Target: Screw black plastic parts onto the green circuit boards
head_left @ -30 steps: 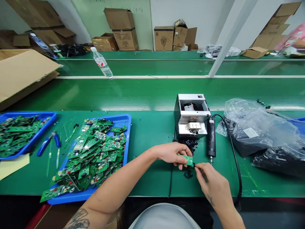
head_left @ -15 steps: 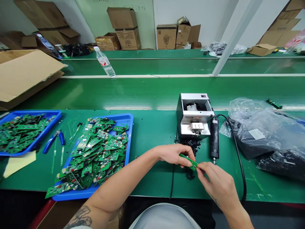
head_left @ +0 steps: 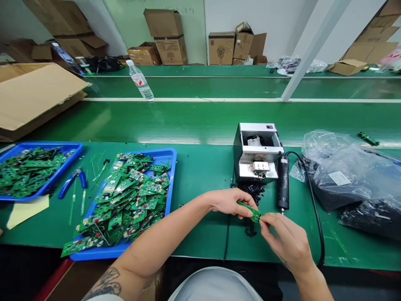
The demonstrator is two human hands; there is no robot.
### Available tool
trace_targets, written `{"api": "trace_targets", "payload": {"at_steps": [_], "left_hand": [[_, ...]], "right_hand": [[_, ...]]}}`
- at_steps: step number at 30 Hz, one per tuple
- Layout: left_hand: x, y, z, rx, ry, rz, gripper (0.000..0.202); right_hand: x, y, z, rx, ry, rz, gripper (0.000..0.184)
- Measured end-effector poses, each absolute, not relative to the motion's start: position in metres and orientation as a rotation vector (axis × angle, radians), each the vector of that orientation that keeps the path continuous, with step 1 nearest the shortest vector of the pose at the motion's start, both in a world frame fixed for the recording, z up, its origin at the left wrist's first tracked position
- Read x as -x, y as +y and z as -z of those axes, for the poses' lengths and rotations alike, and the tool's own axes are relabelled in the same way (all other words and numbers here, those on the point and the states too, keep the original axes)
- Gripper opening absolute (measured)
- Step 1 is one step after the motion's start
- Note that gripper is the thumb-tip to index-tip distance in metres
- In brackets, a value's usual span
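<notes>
My left hand (head_left: 237, 203) pinches a narrow green circuit board (head_left: 255, 215) between thumb and fingers, above the bench's front half. At the board's right end, the fingertips of my right hand (head_left: 286, 238) are pinched together; whatever they hold there is too small or hidden to make out. Under and behind the hands lies a pile of small black plastic parts (head_left: 256, 191), with a few more black pieces (head_left: 250, 230) just below the board. Behind the pile stands a silver and black screw feeder (head_left: 258, 152). A black electric screwdriver (head_left: 283, 184) lies to its right.
A blue tray (head_left: 173, 175) heaped with circuit boards is left of my arm, and a second blue tray (head_left: 78, 149) stands farther left. Between them lie blue-handled cutters (head_left: 72, 183). Plastic bags (head_left: 354, 175) of black parts sit at right. A water bottle (head_left: 140, 81) stands behind.
The view has shifted very slightly. Both hands stay at the board, with the right fingertips moved only a little at its end.
</notes>
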State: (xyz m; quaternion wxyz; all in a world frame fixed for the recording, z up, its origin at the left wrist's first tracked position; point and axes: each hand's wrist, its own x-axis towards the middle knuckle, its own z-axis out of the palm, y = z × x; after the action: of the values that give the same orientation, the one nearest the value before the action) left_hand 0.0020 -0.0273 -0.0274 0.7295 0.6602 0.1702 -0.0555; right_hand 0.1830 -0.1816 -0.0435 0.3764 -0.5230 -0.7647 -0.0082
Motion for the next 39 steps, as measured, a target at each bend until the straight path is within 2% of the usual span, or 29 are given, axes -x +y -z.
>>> {"api": "trace_targets", "payload": {"at_steps": [13,23,28,29,34,39], "left_hand": [[-0.005,-0.028,0.022,-1.399,0.477,0.045,0.023],[-0.004,-0.026,0.022,-1.411,0.468,0.002,0.020],[-0.003,-0.024,0.014,-1.399,0.569,-0.066,0.020],[-0.001,-0.022,0.011,-1.394,0.600,-0.090,0.021],[0.012,0.000,-0.002,-1.311,0.787,-0.294,0.022],[0.015,0.020,0.003,-1.199,0.851,-0.413,0.017]], "right_hand": [[-0.193,-0.171,0.057,1.286,-1.905,-0.014,0.027],[-0.192,-0.163,0.055,1.300,-1.874,-0.056,0.018],[-0.207,-0.159,0.047,1.470,-1.731,-0.007,0.010],[-0.214,-0.156,0.044,1.579,-1.631,-0.013,0.013],[-0.249,-0.118,0.031,2.334,-1.152,-0.339,0.061],[-0.263,-0.077,0.041,2.405,-1.056,-0.427,0.082]]}}
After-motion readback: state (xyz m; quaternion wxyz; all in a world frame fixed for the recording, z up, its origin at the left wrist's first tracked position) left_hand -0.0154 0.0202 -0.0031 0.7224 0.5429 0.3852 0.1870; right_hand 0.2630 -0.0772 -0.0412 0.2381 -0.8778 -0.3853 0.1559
